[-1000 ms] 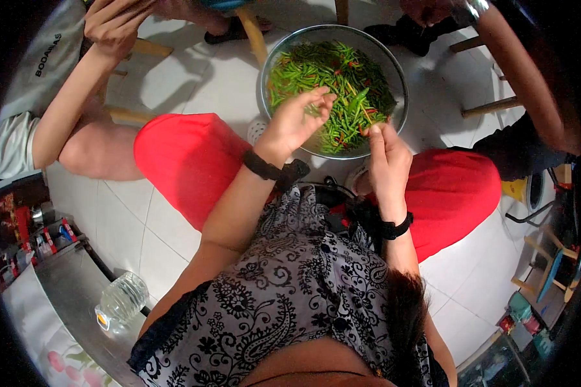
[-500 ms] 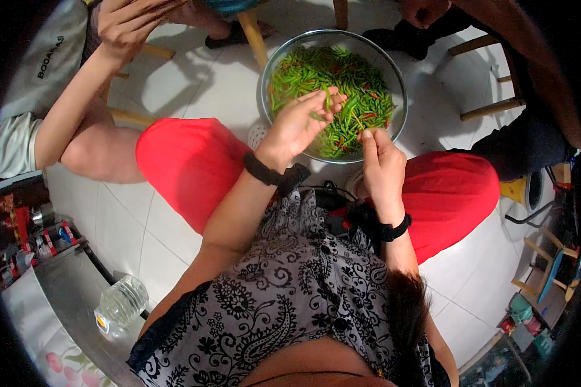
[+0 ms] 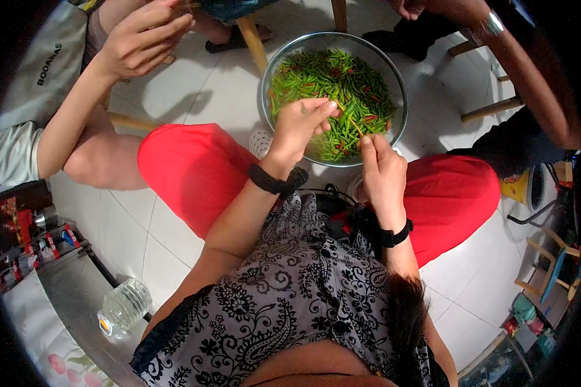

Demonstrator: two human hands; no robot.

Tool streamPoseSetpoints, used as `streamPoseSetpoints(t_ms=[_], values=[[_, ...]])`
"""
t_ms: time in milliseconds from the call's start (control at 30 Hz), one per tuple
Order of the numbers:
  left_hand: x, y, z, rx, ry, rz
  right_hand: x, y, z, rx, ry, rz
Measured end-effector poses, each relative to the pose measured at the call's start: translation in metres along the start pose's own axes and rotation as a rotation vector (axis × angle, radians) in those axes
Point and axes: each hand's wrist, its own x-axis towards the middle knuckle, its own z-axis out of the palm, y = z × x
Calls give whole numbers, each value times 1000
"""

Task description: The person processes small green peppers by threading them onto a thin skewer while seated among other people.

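A wide metal basin (image 3: 403, 97) full of small green chilies (image 3: 361, 74), with some red ones among them, stands on the floor in front of me. Over its near side, my left hand (image 3: 298, 129) is closed, thumb and fingertips pinched together at the far end of a thin tan stick (image 3: 356, 127). What else those fingers hold is hidden. Lower and to the right, at the basin's near rim, my right hand (image 3: 382, 164) grips the stick's near end between thumb and forefinger.
At the left, a co-worker's raised hand (image 3: 145, 42) is near the basin; another person's forearm (image 3: 519, 61) is at the far right. Wooden stool legs (image 3: 252, 44) stand behind the basin. A clear plastic bottle (image 3: 126, 303) lies at the lower left, on a grey surface.
My left fingers, earlier spread around a green chili, have closed into a pinch at the stick's far end. My right hand barely moves. The co-worker's hand at the left has shifted right.
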Motion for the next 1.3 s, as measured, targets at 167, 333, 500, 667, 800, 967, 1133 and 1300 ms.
streamPoseSetpoints(t_ms=[167, 333, 500, 667, 800, 967, 1133, 1300], values=[[-3, 5, 4, 66, 53, 77, 0, -1, -1, 11, 2, -3], [-1, 3, 3, 67, 55, 77, 0, -2, -1, 13, 4, -11], [-3, 5, 5, 110, 73, 94, 0, -1, -2, -10, -27, 18], [-10, 12, 10, 340, 150, 178, -18, 8, 0, -388, -8, -400], [-17, 6, 19, 437, 141, 233, -13, 5, 0, -322, 42, -355], [-11, 4, 16, 399, 2, 159, 3, -5, -4, -109, 37, 74], [6, -14, -5, -535, -163, -217, 7, -9, -8, -28, 123, 105], [12, -23, -11, -965, -167, -369, 4, 2, 0, 49, 141, 30]])
